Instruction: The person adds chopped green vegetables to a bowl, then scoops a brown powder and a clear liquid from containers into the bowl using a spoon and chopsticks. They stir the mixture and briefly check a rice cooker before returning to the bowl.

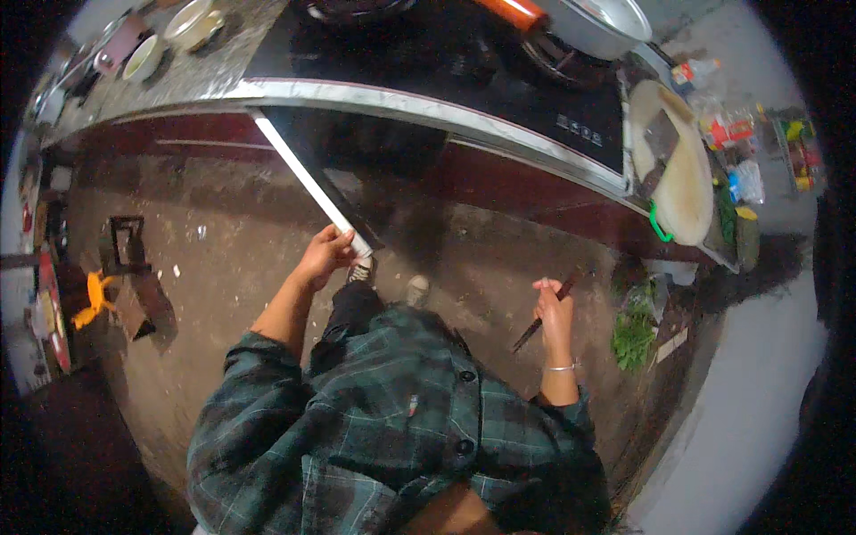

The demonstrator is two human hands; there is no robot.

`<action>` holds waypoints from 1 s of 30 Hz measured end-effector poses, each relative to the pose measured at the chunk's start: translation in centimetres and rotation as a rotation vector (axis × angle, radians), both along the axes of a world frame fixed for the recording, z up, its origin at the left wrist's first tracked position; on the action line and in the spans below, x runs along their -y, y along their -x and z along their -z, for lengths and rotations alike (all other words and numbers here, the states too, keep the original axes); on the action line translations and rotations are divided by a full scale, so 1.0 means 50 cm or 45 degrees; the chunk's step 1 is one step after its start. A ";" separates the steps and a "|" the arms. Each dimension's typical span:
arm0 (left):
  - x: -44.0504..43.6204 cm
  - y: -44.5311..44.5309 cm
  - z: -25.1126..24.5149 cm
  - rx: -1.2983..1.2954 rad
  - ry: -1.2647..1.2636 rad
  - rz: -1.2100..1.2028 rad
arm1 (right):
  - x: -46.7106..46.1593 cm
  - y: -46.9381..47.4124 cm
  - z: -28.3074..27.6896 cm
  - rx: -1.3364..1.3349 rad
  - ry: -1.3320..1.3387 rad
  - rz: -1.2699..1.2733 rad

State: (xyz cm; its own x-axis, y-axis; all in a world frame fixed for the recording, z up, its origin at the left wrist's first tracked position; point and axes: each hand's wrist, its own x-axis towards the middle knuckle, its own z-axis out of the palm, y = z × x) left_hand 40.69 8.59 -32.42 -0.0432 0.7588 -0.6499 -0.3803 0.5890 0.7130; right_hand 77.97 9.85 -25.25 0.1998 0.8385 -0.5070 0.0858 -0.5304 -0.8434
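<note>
My left hand [326, 255] grips the free end of a cabinet door [307, 177] by its white edge. The door stands swung out from below the counter, towards my shoes. In my right hand [555, 311], held out to the right above the floor, is a slender dark utensil [528, 334]. Its tapered end points down and to the left; whether it is one piece or a pair of chopsticks I cannot tell. Behind the door, the inside of the cabinet [374, 137] is dark.
Above the cabinet lies a black glass cooktop [428, 73] bearing a pot [602, 30]. A pale rounded board [685, 194] with a green loop rests at the counter's right end. Bowls [144, 59] stand at left. Leafy greens [632, 334] and an orange object [95, 299] are lower down.
</note>
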 end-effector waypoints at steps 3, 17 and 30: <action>0.101 0.077 -0.020 -0.157 0.034 0.059 | -0.033 0.051 0.008 -0.045 -0.034 -0.203; 0.299 0.363 -0.031 -0.704 0.126 -0.282 | -0.055 0.239 0.036 0.171 -0.079 -0.549; 0.055 0.081 0.009 -0.123 0.055 0.299 | -0.010 0.121 -0.005 0.075 0.096 -0.334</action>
